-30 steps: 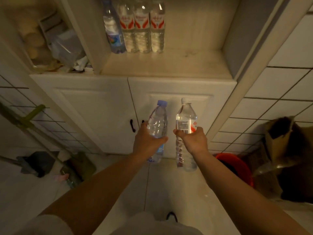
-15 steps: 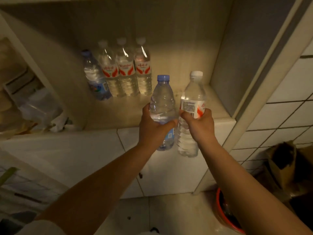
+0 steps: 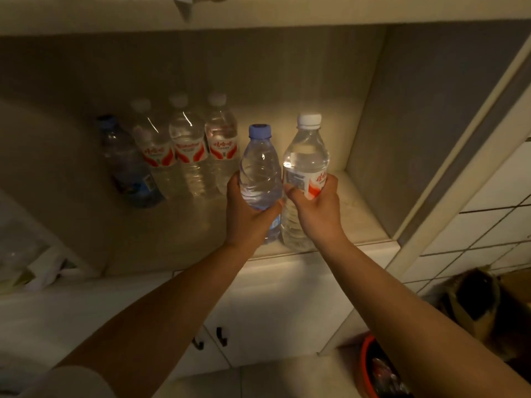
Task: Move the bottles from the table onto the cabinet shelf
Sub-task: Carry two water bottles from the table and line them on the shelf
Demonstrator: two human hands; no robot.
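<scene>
My left hand [image 3: 249,216] grips a clear bottle with a blue cap [image 3: 260,168]. My right hand [image 3: 314,209] grips a clear bottle with a white cap and a red label [image 3: 306,156]. Both bottles are upright, side by side, their bases at the front edge of the cabinet shelf [image 3: 353,222]; whether they rest on it I cannot tell. Further back on the shelf stand three red-labelled bottles [image 3: 188,156] in a row and, left of them, a blue-labelled bottle [image 3: 129,170].
The shelf's right wall [image 3: 408,133] is close to the right bottle. Another shelf board [image 3: 258,15] runs above. Cabinet doors with dark handles [image 3: 219,336] are below. A red bucket [image 3: 370,369] and a brown bag [image 3: 471,305] are on the floor at right.
Both hands have carried the bottles up and forward, from in front of the cabinet doors to the shelf's front edge. The view has tilted upward and closer to the shelf.
</scene>
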